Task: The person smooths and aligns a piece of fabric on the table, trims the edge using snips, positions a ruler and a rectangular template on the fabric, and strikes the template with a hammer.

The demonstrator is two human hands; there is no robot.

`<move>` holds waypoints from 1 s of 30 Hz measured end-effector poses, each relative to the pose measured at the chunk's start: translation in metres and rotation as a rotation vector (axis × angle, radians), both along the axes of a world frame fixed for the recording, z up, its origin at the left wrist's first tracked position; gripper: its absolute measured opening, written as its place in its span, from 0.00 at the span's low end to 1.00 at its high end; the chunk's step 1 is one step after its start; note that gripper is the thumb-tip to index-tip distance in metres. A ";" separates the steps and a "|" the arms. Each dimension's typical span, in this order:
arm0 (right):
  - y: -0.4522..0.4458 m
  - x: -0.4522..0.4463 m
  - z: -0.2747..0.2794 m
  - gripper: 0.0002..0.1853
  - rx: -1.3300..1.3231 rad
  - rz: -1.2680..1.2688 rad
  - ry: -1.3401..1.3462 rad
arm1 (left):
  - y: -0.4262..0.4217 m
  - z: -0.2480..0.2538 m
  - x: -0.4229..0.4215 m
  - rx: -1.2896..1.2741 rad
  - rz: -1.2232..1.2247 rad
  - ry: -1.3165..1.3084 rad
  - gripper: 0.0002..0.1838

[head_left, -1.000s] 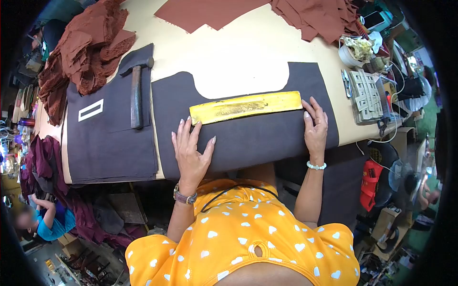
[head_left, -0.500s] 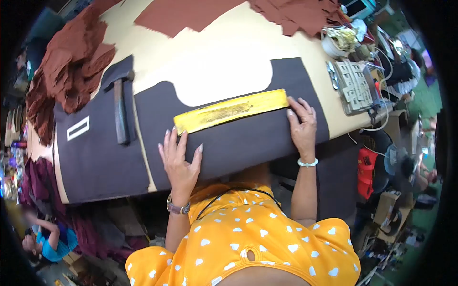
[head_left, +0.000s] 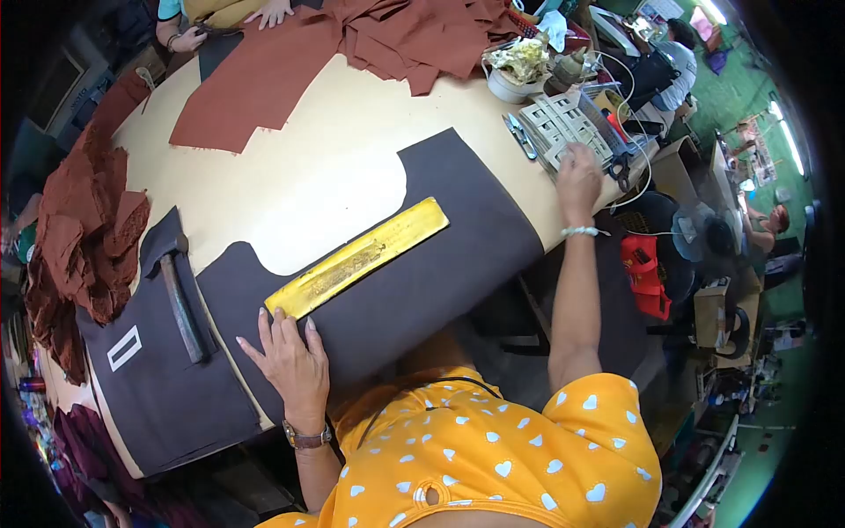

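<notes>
A yellow bar [head_left: 359, 257] with a dark worn patch lies slanted on dark fabric [head_left: 440, 273] in the middle of the table. My left hand [head_left: 289, 361] rests on the fabric, its fingers apart and their tips at the bar's lower left end. At the right, my right hand [head_left: 580, 183] is at the edge of a stack of pale slotted templates [head_left: 562, 128]; its fingertips are blurred, and whether they hold anything is unclear. Small snips [head_left: 519, 136] lie left of the templates. A hammer [head_left: 182, 304] and a white rectangular frame [head_left: 124, 348] lie on the left dark fabric.
Rust-brown cloth lies heaped [head_left: 92, 238] at the left and in flat pieces [head_left: 255, 92] at the back. A co-worker's hands [head_left: 268, 13] show at the top. Near the templates are a white pot [head_left: 515, 86], black scissors [head_left: 620, 173] and a cable. A red bag [head_left: 644, 275] hangs below the right edge.
My right hand has left the bar's right end and moved right to the templates. My left hand stays at the bar's left end. The view has turned, bringing a co-worker's hands into sight.
</notes>
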State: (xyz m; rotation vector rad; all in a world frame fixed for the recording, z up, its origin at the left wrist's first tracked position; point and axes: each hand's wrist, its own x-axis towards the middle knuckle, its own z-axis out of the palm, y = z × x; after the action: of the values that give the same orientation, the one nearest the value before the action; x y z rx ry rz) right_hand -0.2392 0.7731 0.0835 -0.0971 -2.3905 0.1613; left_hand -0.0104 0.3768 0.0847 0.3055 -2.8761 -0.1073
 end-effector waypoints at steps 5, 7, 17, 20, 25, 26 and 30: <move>0.054 -0.022 -0.004 0.15 -0.106 -0.040 -0.140 | -0.001 -0.001 -0.003 -0.024 0.003 0.012 0.13; 0.056 -0.022 0.000 0.15 -0.152 -0.048 -0.213 | 0.000 0.000 -0.006 -0.033 0.016 -0.005 0.13; 0.033 -0.005 0.038 0.15 -0.883 0.363 0.163 | -0.005 0.009 -0.015 -0.038 -0.081 0.090 0.07; -0.049 0.048 0.053 0.19 -1.117 0.652 -0.149 | -0.019 0.001 -0.024 0.173 -0.154 0.181 0.06; -0.133 0.102 0.021 0.24 -1.329 0.824 -0.640 | -0.040 0.002 -0.036 0.601 -0.212 0.073 0.09; -0.146 0.110 0.017 0.24 -1.347 0.747 -0.699 | -0.043 0.002 -0.036 0.705 -0.211 0.049 0.10; -0.174 0.124 -0.005 0.24 -1.305 0.693 -0.727 | -0.049 -0.004 -0.034 0.760 -0.235 0.060 0.16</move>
State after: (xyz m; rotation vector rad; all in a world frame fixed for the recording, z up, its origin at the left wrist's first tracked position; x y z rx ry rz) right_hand -0.1155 0.5995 0.0784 0.0981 -2.4238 2.2840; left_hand -0.0445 0.3282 0.0810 0.0841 -2.6713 -1.2303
